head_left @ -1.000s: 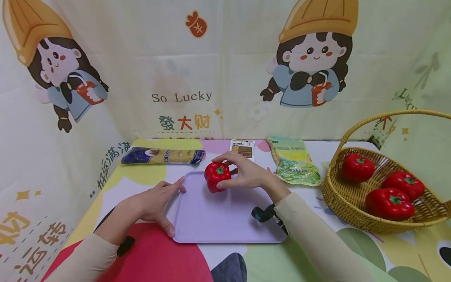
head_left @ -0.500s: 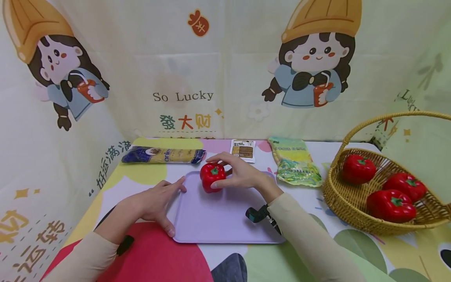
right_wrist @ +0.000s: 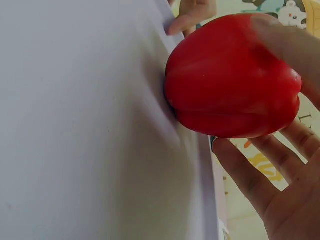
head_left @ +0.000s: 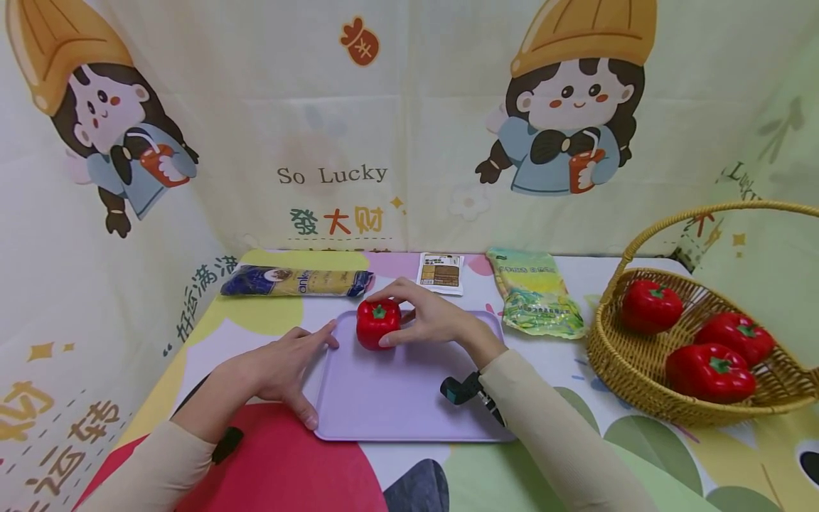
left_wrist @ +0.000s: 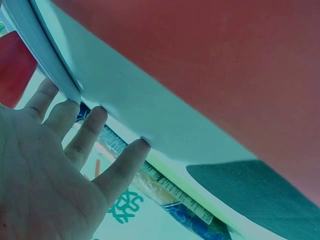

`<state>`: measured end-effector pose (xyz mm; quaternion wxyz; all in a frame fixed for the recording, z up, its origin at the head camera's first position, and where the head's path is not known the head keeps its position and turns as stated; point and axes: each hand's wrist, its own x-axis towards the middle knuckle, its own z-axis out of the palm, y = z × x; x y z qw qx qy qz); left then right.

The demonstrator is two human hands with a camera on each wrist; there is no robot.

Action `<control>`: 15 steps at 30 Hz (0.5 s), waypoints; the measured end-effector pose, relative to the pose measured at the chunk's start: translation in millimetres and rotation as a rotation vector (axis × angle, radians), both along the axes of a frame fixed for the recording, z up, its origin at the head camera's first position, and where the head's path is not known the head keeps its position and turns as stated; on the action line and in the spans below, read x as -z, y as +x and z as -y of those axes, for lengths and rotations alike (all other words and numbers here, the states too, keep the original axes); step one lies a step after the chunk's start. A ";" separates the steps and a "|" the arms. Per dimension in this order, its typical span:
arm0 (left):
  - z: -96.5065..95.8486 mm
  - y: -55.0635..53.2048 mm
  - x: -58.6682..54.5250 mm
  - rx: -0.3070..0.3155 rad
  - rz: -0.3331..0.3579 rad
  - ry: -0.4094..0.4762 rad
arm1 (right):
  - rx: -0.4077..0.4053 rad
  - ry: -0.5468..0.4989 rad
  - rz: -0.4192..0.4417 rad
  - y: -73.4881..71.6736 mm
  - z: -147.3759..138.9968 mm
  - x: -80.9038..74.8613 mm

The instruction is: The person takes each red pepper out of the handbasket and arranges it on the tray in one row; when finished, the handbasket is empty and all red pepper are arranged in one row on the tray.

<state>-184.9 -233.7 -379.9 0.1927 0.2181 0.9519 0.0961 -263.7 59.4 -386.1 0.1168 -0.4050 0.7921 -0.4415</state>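
In the head view a red bell pepper (head_left: pixel 376 330) with a green stem stands over the back left part of a lilac tray (head_left: pixel 409 402). My right hand (head_left: pixel 435 317) holds it from the right, thumb in front and fingers behind. The right wrist view shows the base of the pepper (right_wrist: pixel 225 80) right at the tray surface (right_wrist: pixel 75 125). My left hand (head_left: pixel 281 371) rests at the tray's left edge, thumb near the front corner and fingers spread. In the left wrist view, the fingers of this hand (left_wrist: pixel 45 170) are extended by the rim and hold nothing.
A wicker basket (head_left: pixel 640 398) with a tall handle and 3 red bell peppers stands on the right. Along the back lie a blue and yellow pasta packet (head_left: pixel 297 282), a small brown and white packet (head_left: pixel 441 274) and a green and yellow bag (head_left: pixel 536 293).
My right hand has moved a little to the left with the bell pepper, toward the tray's left side. My left hand has stayed in place at the tray edge.
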 end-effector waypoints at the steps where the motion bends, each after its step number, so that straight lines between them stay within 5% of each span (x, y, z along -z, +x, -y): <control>1: -0.1 0.1 -0.1 0.001 -0.002 -0.001 | -0.002 0.004 0.003 0.0 0.0 0.2; 15: 0.0 0.3 3.4 -0.044 0.021 0.004 | 0.000 -0.030 0.010 -1.5 10.4 3.8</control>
